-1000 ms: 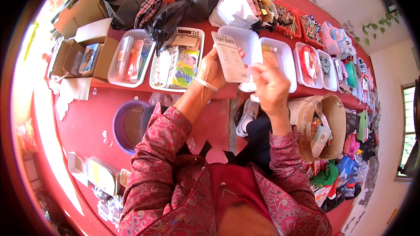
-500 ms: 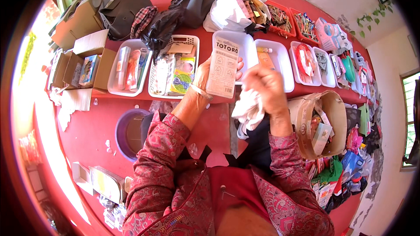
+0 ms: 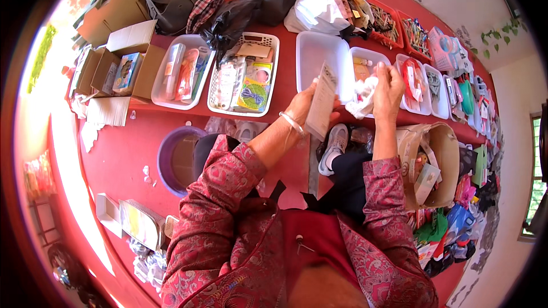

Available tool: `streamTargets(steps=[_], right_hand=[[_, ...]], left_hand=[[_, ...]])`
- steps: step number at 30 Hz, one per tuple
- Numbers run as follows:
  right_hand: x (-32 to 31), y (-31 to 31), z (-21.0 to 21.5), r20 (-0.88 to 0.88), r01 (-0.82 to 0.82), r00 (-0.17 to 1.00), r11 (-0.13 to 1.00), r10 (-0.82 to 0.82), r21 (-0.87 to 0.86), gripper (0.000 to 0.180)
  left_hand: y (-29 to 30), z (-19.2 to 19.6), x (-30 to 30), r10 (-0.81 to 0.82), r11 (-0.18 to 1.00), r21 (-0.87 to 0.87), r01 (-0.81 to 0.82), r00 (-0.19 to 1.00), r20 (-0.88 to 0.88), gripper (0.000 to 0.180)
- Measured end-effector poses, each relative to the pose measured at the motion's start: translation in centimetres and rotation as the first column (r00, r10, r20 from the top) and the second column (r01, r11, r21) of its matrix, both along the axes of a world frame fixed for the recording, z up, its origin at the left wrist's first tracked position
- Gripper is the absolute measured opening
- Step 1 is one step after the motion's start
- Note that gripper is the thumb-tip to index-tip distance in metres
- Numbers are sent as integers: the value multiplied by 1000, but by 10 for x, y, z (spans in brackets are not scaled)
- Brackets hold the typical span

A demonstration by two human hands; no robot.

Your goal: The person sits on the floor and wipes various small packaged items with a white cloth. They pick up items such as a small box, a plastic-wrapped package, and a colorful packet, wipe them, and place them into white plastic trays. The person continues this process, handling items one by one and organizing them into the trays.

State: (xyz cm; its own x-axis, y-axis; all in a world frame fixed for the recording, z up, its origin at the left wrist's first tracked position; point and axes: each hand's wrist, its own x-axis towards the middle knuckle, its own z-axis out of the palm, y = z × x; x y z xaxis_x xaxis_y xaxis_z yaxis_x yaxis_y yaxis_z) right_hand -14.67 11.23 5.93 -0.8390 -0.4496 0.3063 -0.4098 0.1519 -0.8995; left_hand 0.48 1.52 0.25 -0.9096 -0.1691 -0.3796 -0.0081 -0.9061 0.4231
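A thin, flat package with printing and small drawings [image 3: 322, 101] is gripped by my left hand [image 3: 301, 106]. It is tilted, so its face shows narrow. A crumpled white cloth [image 3: 363, 96] hangs from the closed fingers of my right hand [image 3: 388, 92], to the right of the package and apart from it. Just beyond the package is a white plastic tray [image 3: 323, 51] with its bare bottom showing. Behind the cloth, a second white tray [image 3: 370, 55] has an orange item in it, partly hidden.
A white basket of small packages [image 3: 270, 74] and a tray of long packs [image 3: 192, 100] stand left on the red-covered table. Further left is an open cardboard box [image 3: 149, 68]. A purple bucket [image 3: 165, 162] sits below left, a carton [image 3: 451, 185] below right. Black bags [image 3: 274, 0] lie behind.
The package has turned from face-on to a steep tilt. Both hands appear further right, partly because the whole view has shifted. The cloth is bunched up higher under my right hand.
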Motion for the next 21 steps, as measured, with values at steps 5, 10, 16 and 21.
streamTargets(steps=[5, 10, 16, 21], right_hand=[[48, -13, -3, 442, -510, 819, 818, 365, 268, 42], [47, -33, -39, 574, -651, 615, 759, 540, -17, 24], [42, -77, -57, 687, -658, 502, 748, 525, -91, 15], [58, -144, -107, 752, -605, 325, 737, 573, -300, 14]], left_hand=[[-8, -4, 2, 334, 778, -595, -199, 935, 123, 47], [-20, -34, 0, 574, 629, -699, -340, 810, 123, 45], [-74, 38, 59, 765, 575, -563, -594, 635, 111, 45], [-91, 46, 82, 902, 366, -577, -730, 431, 27, 44]])
